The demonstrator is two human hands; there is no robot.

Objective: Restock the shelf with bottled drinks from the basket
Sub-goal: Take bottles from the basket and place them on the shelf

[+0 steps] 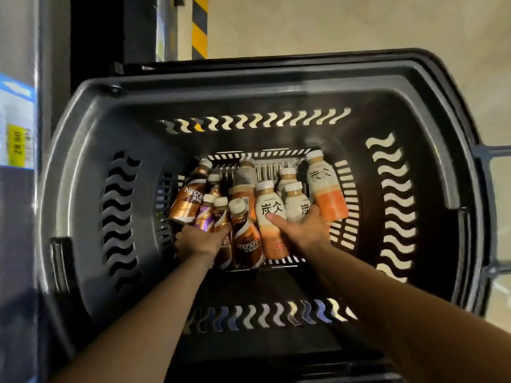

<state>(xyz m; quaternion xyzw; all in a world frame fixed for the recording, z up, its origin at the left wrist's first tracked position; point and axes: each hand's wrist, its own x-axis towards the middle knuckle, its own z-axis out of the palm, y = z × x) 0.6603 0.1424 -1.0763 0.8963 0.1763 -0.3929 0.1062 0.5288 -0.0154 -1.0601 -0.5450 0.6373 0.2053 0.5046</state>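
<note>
A: Looking into the basket [83,167], where do the bottled drinks [246,241] lie?

B: On its floor, around the middle, caps toward the far edge, bases toward the person.

A: And the grips?

B: The left grip [200,241] clasps a coffee bottle [219,214] low on its body. The right grip [301,228] wraps a white-labelled bottle [294,203]. A straight lift should clear both, I'd judge.

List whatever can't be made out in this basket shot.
Shelf: head view, cut off by left edge, blurred; its stock unseen.
Left hand: fingertips buried among brown bottles; grip unclear.
Right hand: fingers behind white bottles; grip unclear.
Basket floor: bottle count hidden by the pile.
</note>
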